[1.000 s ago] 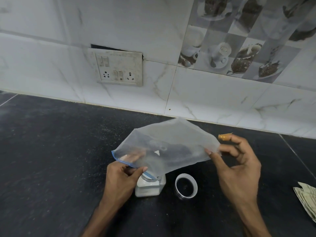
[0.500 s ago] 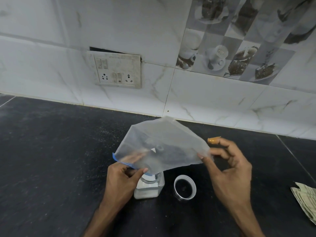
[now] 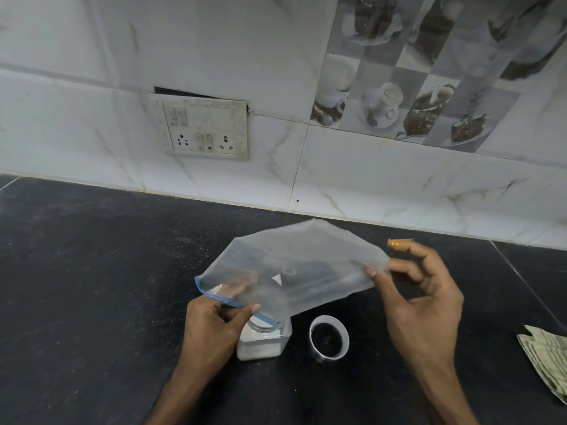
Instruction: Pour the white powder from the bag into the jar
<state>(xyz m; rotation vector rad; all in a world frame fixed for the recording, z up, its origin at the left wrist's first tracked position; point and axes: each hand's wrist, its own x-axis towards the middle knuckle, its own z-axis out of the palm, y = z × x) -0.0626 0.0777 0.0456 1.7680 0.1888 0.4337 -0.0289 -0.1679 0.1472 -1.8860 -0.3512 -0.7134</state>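
Observation:
A clear plastic bag (image 3: 306, 265) with a blue zip edge hangs tilted above a small clear jar (image 3: 264, 342). The bag looks nearly empty, its walls dusted with powder. White powder fills the jar's lower part. My left hand (image 3: 214, 329) pinches the bag's blue mouth edge right over the jar's opening. My right hand (image 3: 420, 305) pinches the bag's raised bottom corner between thumb and fingers. The jar's lid (image 3: 329, 337) lies upside down on the black counter (image 3: 92, 286) just right of the jar.
A stack of folded paper notes (image 3: 549, 360) lies at the right edge of the counter. The tiled wall with a switch and socket plate (image 3: 205, 130) stands behind. Fine powder specks dust the counter behind the bag.
The bag and both hands keep nearly the same pose over the jar. The raised right end of the bag has sunk slightly, so the bag lies a little flatter.

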